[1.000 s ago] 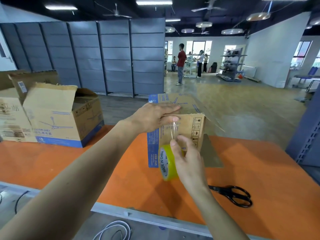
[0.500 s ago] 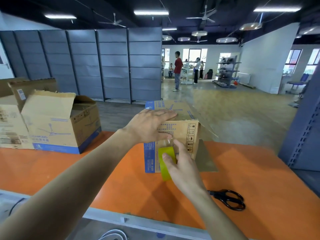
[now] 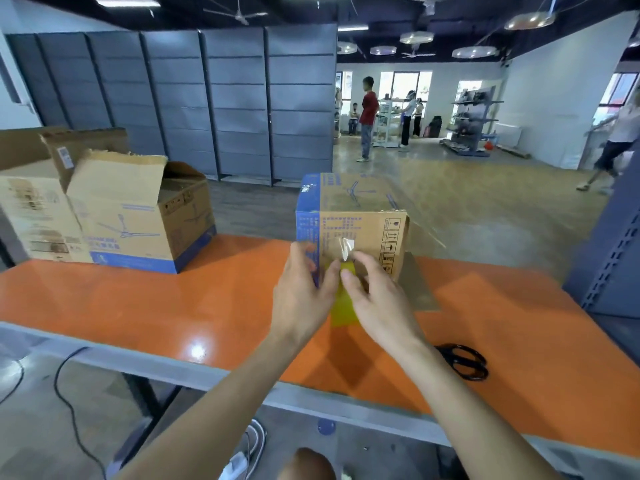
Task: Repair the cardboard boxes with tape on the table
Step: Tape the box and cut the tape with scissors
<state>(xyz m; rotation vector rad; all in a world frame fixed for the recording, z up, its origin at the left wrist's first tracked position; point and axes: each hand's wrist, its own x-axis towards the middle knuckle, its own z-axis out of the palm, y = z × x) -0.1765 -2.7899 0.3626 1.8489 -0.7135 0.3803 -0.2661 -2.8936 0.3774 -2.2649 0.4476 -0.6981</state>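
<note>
A person works at a cardboard box (image 3: 360, 216) standing mid-table (image 3: 138, 306). The right hand (image 3: 377, 299) curls round a yellow tape roll (image 3: 343, 306) against the near face, while the left hand (image 3: 299, 296) rests loose-fingered on the blue corner. Scissors (image 3: 464, 362) lie near right.

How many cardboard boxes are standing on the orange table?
3. The middle box stands at the centre of the table; the open box is at the left; the edge box stands beside it, cut off by the picture's border. Others may be hidden behind.
</note>
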